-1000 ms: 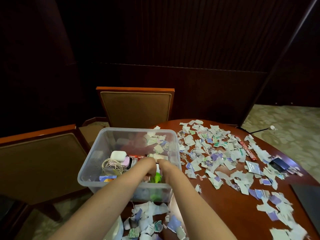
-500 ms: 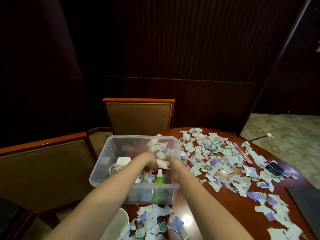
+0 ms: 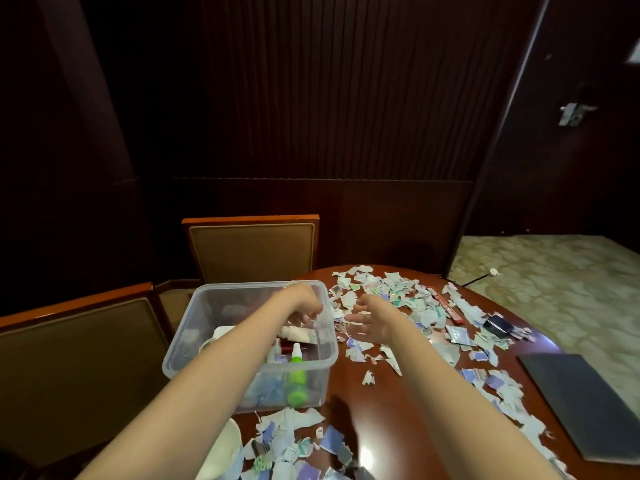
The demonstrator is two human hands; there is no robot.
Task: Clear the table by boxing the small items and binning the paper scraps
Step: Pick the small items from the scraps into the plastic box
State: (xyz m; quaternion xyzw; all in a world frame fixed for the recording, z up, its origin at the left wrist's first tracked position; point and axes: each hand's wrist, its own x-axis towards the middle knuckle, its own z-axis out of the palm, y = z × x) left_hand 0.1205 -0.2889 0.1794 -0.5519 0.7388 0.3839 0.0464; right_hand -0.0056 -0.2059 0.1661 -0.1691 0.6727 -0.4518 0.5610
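The box [image 3: 207,327] sits on the table [image 3: 408,417], scraps [image 3: 408,299] to its right.

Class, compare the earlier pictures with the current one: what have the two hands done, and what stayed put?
The right hand has left the clear box and moved right, now open above the paper scraps. The left hand stays over the box, fingers curled; whether it holds anything is unclear. The green bottle remains in the box; the scraps still cover the table.
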